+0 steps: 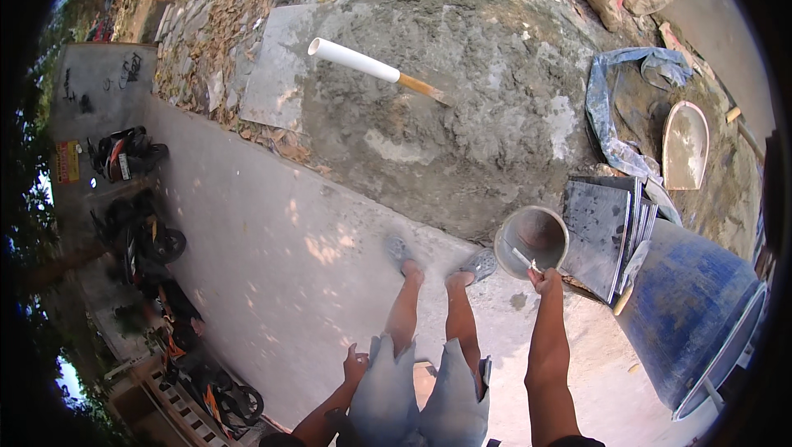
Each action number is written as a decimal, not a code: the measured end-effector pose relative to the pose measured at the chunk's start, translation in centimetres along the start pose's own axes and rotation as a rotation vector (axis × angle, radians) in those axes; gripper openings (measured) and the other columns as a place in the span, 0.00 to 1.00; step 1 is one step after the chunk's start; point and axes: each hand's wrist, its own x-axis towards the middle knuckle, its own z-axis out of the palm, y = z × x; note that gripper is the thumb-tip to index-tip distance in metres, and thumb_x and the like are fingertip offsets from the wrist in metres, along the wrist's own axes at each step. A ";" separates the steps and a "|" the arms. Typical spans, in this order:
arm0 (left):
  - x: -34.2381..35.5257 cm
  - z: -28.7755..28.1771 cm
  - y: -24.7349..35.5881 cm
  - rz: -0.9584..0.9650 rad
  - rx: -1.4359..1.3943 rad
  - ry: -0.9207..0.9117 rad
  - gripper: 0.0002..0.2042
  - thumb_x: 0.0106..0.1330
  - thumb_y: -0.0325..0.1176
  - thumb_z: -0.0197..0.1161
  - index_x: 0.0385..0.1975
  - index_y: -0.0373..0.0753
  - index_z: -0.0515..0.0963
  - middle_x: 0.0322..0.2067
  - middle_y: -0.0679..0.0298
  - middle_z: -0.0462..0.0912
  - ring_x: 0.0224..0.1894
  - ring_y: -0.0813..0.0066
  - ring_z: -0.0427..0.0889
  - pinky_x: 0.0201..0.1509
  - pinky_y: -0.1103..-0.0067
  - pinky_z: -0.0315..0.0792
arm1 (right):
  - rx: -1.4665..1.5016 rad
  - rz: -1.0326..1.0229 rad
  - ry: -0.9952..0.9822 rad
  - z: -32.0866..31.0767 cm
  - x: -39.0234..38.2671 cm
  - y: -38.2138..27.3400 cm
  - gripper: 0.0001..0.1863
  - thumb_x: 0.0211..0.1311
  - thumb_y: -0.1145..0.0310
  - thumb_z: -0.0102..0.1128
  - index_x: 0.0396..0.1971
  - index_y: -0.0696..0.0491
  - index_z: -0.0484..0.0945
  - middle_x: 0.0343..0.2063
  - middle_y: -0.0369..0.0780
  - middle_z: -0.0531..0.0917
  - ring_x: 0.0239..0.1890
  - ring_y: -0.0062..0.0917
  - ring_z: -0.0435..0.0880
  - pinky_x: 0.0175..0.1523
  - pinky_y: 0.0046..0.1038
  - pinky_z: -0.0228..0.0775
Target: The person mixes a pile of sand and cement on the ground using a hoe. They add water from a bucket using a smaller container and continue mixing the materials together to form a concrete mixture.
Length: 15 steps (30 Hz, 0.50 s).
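My right arm reaches forward to a round grey bucket [547, 228] that stands by my right foot, its mouth facing me. My right hand [542, 279] is closed at the bucket's near rim, beside a slim white piece [521, 258] that crosses the opening; whether this is part of the bucket's handle I cannot tell. Grey residue coats the bucket's inside. Beside my left thigh hangs my left hand [355, 364], with its fingers loosely apart and nothing in them.
Ahead spreads wet grey mortar [495, 150], with a white-sleeved wooden handle [355, 60] sticking out of it. Right of the bucket lean stacked dark tiles [596, 228] and a big blue drum [689, 307]. A shallow pan [686, 146] lies beyond. Parked motorcycles [140, 232] line the left.
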 end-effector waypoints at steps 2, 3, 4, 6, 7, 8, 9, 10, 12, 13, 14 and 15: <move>0.8 0.6 0.4 0.051 -0.007 -0.004 0.27 0.63 0.31 0.59 0.63 0.33 0.65 0.36 0.56 0.88 0.40 0.56 0.88 0.46 0.66 0.80 | -0.041 0.036 0.012 -1.8 1.8 1.1 0.11 0.70 0.73 0.43 0.43 0.52 0.78 0.34 0.38 0.82 0.35 0.29 0.84 0.51 0.50 0.81; 0.1 0.4 -0.3 -0.002 0.000 -0.020 0.26 0.64 0.31 0.59 0.63 0.33 0.66 0.37 0.56 0.88 0.40 0.58 0.88 0.46 0.67 0.80 | -0.023 0.076 0.159 -1.6 0.6 2.8 0.09 0.69 0.71 0.48 0.38 0.48 0.79 0.25 0.31 0.80 0.30 0.19 0.80 0.54 0.44 0.76; -0.7 0.0 -1.0 -0.053 0.006 -0.037 0.25 0.65 0.31 0.60 0.63 0.34 0.66 0.37 0.56 0.89 0.40 0.61 0.88 0.46 0.69 0.80 | -0.035 0.100 0.140 -1.8 0.2 3.8 0.06 0.68 0.70 0.51 0.33 0.47 0.78 0.24 0.30 0.78 0.29 0.16 0.79 0.56 0.43 0.71; -0.6 -0.2 -0.9 -0.094 -0.006 -0.078 0.24 0.65 0.30 0.59 0.62 0.34 0.68 0.38 0.56 0.89 0.41 0.64 0.88 0.47 0.71 0.79 | -0.063 -0.059 0.036 -2.7 0.2 4.0 0.06 0.67 0.68 0.53 0.28 0.45 0.75 0.22 0.28 0.76 0.27 0.16 0.76 0.53 0.40 0.69; -0.4 -0.2 -1.0 -0.102 -0.021 -0.090 0.23 0.65 0.30 0.59 0.61 0.34 0.69 0.37 0.56 0.89 0.41 0.65 0.88 0.47 0.71 0.79 | -0.061 -0.124 0.007 -3.0 0.1 3.5 0.05 0.67 0.66 0.54 0.29 0.45 0.75 0.22 0.28 0.75 0.27 0.16 0.75 0.51 0.37 0.68; -0.2 -0.3 -1.1 -0.107 -0.040 -0.101 0.22 0.65 0.29 0.58 0.60 0.33 0.70 0.37 0.56 0.89 0.42 0.66 0.87 0.48 0.72 0.79 | -0.058 -0.192 -0.026 -2.9 0.1 2.3 0.05 0.68 0.65 0.54 0.31 0.45 0.75 0.22 0.27 0.74 0.27 0.17 0.75 0.49 0.35 0.67; -0.3 -0.4 -0.8 -0.084 -0.105 -0.170 0.22 0.65 0.29 0.58 0.60 0.33 0.70 0.39 0.56 0.88 0.43 0.66 0.87 0.49 0.72 0.79 | -0.069 -0.233 0.000 -2.5 -0.3 0.4 0.05 0.68 0.62 0.55 0.33 0.44 0.75 0.22 0.28 0.75 0.28 0.17 0.74 0.44 0.32 0.65; -0.6 -0.8 -0.5 -0.056 -0.170 -0.237 0.22 0.65 0.28 0.57 0.60 0.33 0.71 0.41 0.55 0.87 0.44 0.66 0.87 0.50 0.73 0.79 | -0.118 -0.314 -0.034 -2.3 -0.9 -1.0 0.10 0.69 0.59 0.55 0.44 0.46 0.76 0.29 0.30 0.81 0.33 0.19 0.78 0.45 0.31 0.67; -1.8 -1.7 -1.5 -0.082 -0.357 -0.366 0.21 0.66 0.25 0.55 0.60 0.34 0.72 0.45 0.53 0.86 0.44 0.65 0.86 0.51 0.73 0.79 | -0.138 -0.434 -0.025 -0.1 -4.5 -2.0 0.17 0.68 0.63 0.55 0.54 0.50 0.72 0.39 0.37 0.85 0.40 0.22 0.81 0.44 0.31 0.71; -2.8 -2.2 -2.9 -0.118 -0.476 -0.434 0.20 0.66 0.22 0.53 0.59 0.36 0.73 0.47 0.53 0.85 0.44 0.64 0.86 0.50 0.72 0.79 | -0.246 -0.517 0.005 1.0 -6.6 -2.3 0.19 0.68 0.65 0.55 0.57 0.51 0.70 0.41 0.39 0.84 0.41 0.23 0.82 0.43 0.30 0.71; -3.4 -2.8 -3.9 -0.138 -0.596 -0.512 0.21 0.66 0.19 0.51 0.59 0.37 0.74 0.48 0.52 0.84 0.44 0.64 0.86 0.50 0.72 0.80 | -0.342 -0.614 0.038 1.0 -8.6 -2.9 0.21 0.68 0.66 0.55 0.59 0.52 0.68 0.43 0.41 0.84 0.43 0.24 0.83 0.42 0.30 0.72; -3.9 -3.7 -4.3 -0.217 -0.687 -0.583 0.21 0.65 0.17 0.49 0.58 0.37 0.74 0.50 0.51 0.83 0.46 0.62 0.86 0.51 0.72 0.80 | -0.430 -0.716 0.068 1.2 -10.5 -3.4 0.24 0.67 0.68 0.55 0.62 0.54 0.67 0.46 0.43 0.84 0.44 0.25 0.83 0.42 0.29 0.73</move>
